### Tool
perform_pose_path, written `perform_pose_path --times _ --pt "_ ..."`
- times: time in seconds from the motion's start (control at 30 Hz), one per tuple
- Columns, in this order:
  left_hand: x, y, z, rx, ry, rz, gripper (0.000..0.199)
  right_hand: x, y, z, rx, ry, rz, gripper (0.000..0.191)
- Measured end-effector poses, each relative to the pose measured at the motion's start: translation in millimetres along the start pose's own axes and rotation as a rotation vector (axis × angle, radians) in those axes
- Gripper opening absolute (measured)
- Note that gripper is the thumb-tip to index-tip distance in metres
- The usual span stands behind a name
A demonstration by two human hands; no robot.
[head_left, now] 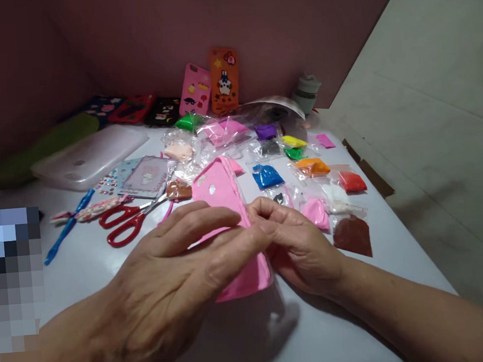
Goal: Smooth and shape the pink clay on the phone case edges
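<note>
A phone case [221,196] covered in pink clay is tilted above the table in front of me. Pink clay runs up along its right rim, and a small pale spot shows near its top. My right hand [298,238] grips the right edge of the case, with thumb and index finger pinched at the rim. Across the face of the case lies my left hand [189,255], fingers stretched out and its thumb reaching the right rim beside my right fingertips. The left hand hides the middle of the case.
Red-handled scissors [123,224] and a blue tool [69,225] lie left. Several clay packets, including a blue packet [267,176] and a brown packet [352,236], spread right. Behind stand a pink decorated case [195,90], an orange case [225,79] and a bottle [306,93]. A clear case [93,153] lies back left.
</note>
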State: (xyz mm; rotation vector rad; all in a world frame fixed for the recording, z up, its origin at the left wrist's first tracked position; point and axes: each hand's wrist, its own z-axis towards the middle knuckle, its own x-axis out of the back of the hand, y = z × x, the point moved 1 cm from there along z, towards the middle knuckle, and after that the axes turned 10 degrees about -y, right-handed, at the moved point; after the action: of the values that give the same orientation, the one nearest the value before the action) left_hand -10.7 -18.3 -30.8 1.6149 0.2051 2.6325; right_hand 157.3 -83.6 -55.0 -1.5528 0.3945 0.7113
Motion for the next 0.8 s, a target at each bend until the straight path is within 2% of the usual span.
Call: perform_pose_path --times 0.13,0.23,0.43,0.63,0.8 --pt "2.3 -4 4 0.134 0.091 -0.03 0.043 1 -1 0 -0.018 0.031 0.013 0.016" --pt "2.4 -6 8 0.123 0.124 -0.027 0.04 1 -1 0 -0.033 0.056 0.033 0.018" --pt "1.1 -1 10 0.096 0.075 -0.06 0.042 1 -1 2 -0.017 0.057 0.046 0.015" --pt "-1.2 0 11 0.126 0.089 -0.028 0.04 2 -1 1 -0.02 0.049 0.001 0.012" --pt "-5.4 -2 7 0.152 0.056 -0.104 0.046 0 0 0 -0.042 0.031 0.006 0.013"
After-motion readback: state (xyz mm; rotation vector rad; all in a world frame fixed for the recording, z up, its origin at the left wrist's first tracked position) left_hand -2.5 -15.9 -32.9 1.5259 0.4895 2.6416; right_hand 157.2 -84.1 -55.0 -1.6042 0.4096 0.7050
